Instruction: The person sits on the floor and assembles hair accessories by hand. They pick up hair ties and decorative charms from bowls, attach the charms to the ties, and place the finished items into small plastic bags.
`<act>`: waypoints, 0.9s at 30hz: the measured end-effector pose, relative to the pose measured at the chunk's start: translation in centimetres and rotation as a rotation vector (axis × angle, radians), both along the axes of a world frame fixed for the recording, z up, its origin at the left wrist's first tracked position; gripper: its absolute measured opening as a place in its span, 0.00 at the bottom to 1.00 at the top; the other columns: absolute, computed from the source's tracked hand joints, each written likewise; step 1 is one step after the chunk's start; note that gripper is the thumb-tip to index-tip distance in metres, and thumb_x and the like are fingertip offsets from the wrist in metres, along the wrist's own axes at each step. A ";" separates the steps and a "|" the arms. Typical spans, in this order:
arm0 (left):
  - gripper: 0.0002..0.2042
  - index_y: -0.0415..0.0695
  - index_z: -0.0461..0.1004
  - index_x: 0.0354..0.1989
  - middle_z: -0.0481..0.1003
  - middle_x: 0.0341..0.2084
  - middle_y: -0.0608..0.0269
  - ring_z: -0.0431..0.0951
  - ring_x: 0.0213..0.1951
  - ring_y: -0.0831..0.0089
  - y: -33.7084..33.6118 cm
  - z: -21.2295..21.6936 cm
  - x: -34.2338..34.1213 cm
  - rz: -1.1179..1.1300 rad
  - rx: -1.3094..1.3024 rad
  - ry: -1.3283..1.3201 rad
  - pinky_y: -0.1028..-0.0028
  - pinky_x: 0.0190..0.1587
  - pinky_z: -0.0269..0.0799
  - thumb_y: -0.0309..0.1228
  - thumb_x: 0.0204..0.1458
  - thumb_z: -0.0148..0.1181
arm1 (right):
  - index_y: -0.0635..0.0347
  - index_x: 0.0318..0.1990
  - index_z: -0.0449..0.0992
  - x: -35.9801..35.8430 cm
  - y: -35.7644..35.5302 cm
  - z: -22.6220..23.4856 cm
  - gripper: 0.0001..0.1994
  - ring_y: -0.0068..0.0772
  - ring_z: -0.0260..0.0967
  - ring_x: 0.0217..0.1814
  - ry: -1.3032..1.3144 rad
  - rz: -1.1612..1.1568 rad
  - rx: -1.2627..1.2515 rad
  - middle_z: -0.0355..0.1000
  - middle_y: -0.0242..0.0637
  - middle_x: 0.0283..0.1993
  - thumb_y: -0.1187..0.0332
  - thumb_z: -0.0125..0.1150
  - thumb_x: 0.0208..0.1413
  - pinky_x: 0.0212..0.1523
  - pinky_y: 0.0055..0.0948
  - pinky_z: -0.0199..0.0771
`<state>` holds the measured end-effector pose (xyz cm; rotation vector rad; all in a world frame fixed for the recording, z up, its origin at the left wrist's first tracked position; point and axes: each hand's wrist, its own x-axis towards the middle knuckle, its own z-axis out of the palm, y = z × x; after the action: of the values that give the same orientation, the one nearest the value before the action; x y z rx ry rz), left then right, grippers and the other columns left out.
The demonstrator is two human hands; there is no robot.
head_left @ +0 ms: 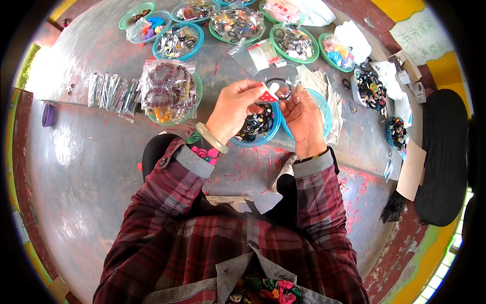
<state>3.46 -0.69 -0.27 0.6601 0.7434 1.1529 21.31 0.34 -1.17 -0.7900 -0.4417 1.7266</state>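
Observation:
My left hand (235,107), a pale bangle at its wrist, pinches a small red piece with white spots and a white part (268,95) between thumb and fingertips. Close beside it, my right hand (305,117) is palm up, its fingers closed on a thin black hair tie (286,95). The loop of the hair tie reaches toward the red piece; whether they are joined I cannot tell. Below my hands stands a blue basin (276,126) filled with dark hair ties and small coloured bits. A second blue basin (329,114) sits partly behind my right hand.
Bagged beads (164,83) rest on a green basin at the left, beside bundled packets (112,91). Several basins of bagged small parts line the far side, including a blue one (200,38). A white container (358,104) of dark hair ties and a black cushion (444,157) are at the right.

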 end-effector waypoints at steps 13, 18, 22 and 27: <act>0.11 0.37 0.74 0.38 0.75 0.28 0.65 0.72 0.27 0.83 0.6 1.2 -1.7 -0.264 0.317 0.584 0.81 0.26 0.69 0.31 0.52 0.56 | 0.64 0.39 0.75 0.3 -0.3 2.0 0.11 0.18 0.67 0.34 -0.585 0.265 0.262 0.73 0.31 0.32 0.69 0.62 0.48 0.34 0.19 0.65; 0.11 0.37 0.72 0.41 0.74 0.31 0.66 0.73 0.29 0.82 0.3 1.7 -0.9 -0.155 0.138 0.392 0.81 0.28 0.69 0.29 0.51 0.57 | 0.64 0.34 0.77 -0.2 -0.3 1.2 0.06 0.16 0.64 0.27 -0.499 0.106 0.181 0.73 0.29 0.28 0.74 0.62 0.47 0.30 0.15 0.63; 0.11 0.37 0.71 0.42 0.75 0.33 0.64 0.74 0.31 0.80 0.2 1.1 -0.7 -0.096 0.012 0.173 0.81 0.29 0.71 0.29 0.52 0.56 | 0.64 0.34 0.76 -0.7 -0.3 1.0 0.05 0.17 0.64 0.26 -0.367 -0.008 0.131 0.73 0.29 0.28 0.75 0.61 0.48 0.29 0.15 0.63; 0.10 0.34 0.72 0.40 0.75 0.31 0.61 0.74 0.31 0.78 0.4 0.0 -0.6 -0.004 -0.032 0.037 0.81 0.28 0.72 0.28 0.53 0.54 | 0.65 0.36 0.75 -1.2 -0.4 1.0 0.07 0.21 0.67 0.30 -0.370 0.002 0.148 0.73 0.32 0.30 0.74 0.60 0.49 0.33 0.19 0.66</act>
<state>2.87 -0.27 -0.31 0.6571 0.7908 1.1254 20.11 -0.08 -0.13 -1.0032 -0.8111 1.5296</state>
